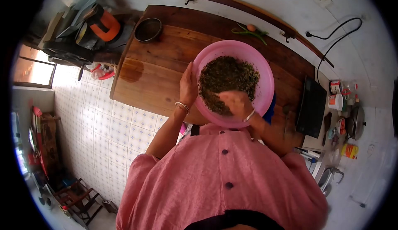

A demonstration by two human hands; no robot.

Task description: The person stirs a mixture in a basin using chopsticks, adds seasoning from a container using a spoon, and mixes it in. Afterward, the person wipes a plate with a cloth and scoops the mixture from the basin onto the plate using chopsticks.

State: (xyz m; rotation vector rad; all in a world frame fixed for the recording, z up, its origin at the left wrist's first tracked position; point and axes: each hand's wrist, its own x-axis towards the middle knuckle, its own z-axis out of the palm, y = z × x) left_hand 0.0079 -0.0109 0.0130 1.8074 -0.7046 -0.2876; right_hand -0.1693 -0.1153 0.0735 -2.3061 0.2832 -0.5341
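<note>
A large pink basin (266, 74) rests at the front of the wooden table, holding a dark green, finely chopped mixture (226, 74). Against the basin's left rim is my left hand (189, 85), its fingers pointing up along the outside and gripping the wall. My right hand (237, 103) is inside the basin at the lower right, over the mixture and slightly blurred. Its fingertips are in or just above the greens, and what they hold, if anything, is hidden. Each wrist wears a pale bangle.
On the wooden table (166, 55) are a dark round bowl (148, 29), an egg (251, 28) and green peppers (253, 33). An orange kettle (105, 24) stands at the left. Jars (335, 101) and a black panel (311, 107) lie right. A wooden chair (78, 199) stands lower left.
</note>
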